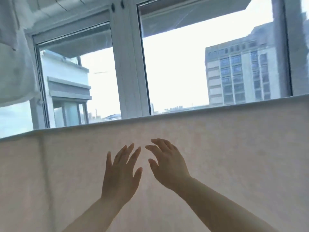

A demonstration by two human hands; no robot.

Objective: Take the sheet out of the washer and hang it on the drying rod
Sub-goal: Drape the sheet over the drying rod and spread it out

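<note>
Over the rod hangs the sheet (217, 148), spread wide to dry; left hand (121, 173) & right hand (168, 166) open flat, fingers straight, prob. smoothing it.

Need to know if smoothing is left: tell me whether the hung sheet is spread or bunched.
Spread. The sheet hangs flat across the whole view, top fold running straight, with one faint vertical crease at left. Both hands, left hand and right hand, are open before it.

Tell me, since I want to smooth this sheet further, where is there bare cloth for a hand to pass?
Bare cloth runs wide on both sides: left of the left hand to the faint vertical crease, and right of the right hand to the frame edge. The sheet is crowded only at centre, where the fingertips nearly meet.
</note>
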